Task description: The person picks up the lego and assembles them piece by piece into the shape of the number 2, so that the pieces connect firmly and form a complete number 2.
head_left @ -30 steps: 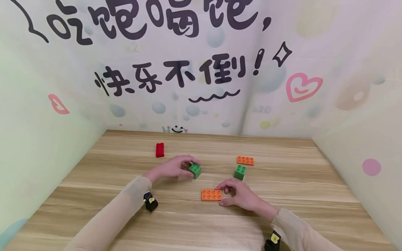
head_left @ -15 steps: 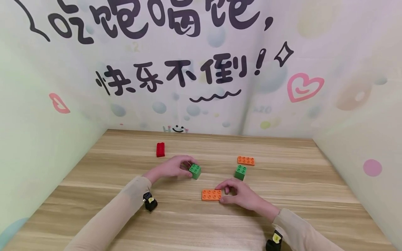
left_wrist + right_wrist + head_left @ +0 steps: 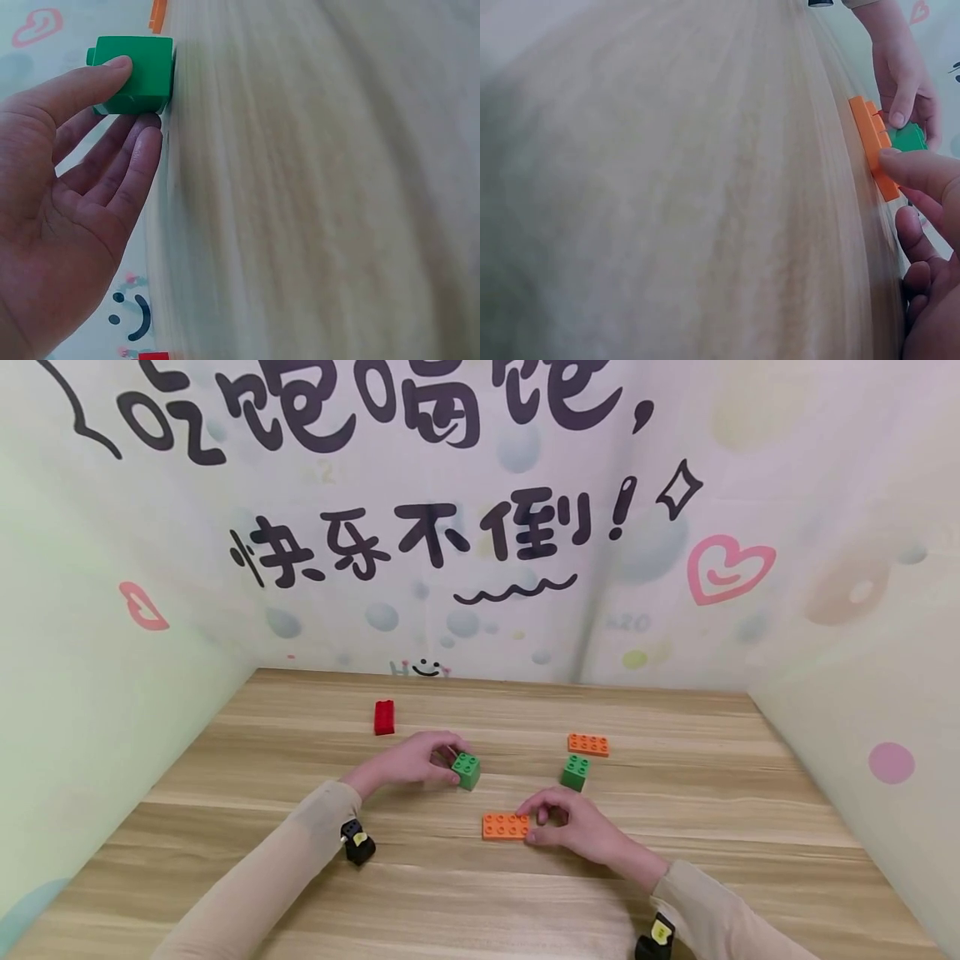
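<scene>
In the head view my left hand (image 3: 411, 760) pinches a square green toy building brick (image 3: 467, 770), studs facing up, at its left side. The left wrist view shows the thumb flat against one face of that green brick (image 3: 142, 75) and fingertips below it. My right hand (image 3: 573, 827) grips the right end of a thin orange eight-stud brick (image 3: 504, 827), which lies flat on the table. From the right wrist, the thumb lies on the near long side of the orange brick (image 3: 871, 142); the far side is hidden.
A second green brick (image 3: 574, 773) stands behind the right hand, with another flat orange brick (image 3: 588, 744) just beyond it. Towards the back left lies a red brick (image 3: 384, 717). Printed cloth walls (image 3: 480, 643) enclose the wooden table (image 3: 480, 910) at back and sides.
</scene>
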A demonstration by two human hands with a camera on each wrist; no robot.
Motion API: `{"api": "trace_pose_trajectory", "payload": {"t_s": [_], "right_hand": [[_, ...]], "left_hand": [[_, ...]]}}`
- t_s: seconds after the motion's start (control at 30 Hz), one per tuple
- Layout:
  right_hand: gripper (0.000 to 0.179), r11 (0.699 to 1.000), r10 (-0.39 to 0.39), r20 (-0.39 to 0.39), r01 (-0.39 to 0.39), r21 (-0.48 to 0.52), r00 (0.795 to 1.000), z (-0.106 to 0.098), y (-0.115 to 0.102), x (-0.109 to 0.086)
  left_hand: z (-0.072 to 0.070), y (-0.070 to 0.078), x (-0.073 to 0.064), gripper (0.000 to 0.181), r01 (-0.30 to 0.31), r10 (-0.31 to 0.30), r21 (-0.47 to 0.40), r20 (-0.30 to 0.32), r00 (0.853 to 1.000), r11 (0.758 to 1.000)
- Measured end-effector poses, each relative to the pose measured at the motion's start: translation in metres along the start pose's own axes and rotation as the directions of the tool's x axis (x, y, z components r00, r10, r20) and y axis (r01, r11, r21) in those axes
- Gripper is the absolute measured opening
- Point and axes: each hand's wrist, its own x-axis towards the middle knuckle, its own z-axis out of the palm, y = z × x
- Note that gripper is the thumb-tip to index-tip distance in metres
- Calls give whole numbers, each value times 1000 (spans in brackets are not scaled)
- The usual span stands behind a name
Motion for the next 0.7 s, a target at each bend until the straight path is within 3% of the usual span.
{"api": "trace_pose_trajectory", "payload": {"t_s": [0.7], "right_hand": [[27,1000,-6,-13,6,-3,1000,1,2,0]], "left_hand": [[1,13,-10,38,37,-38,-22,-7,999,999]]}}
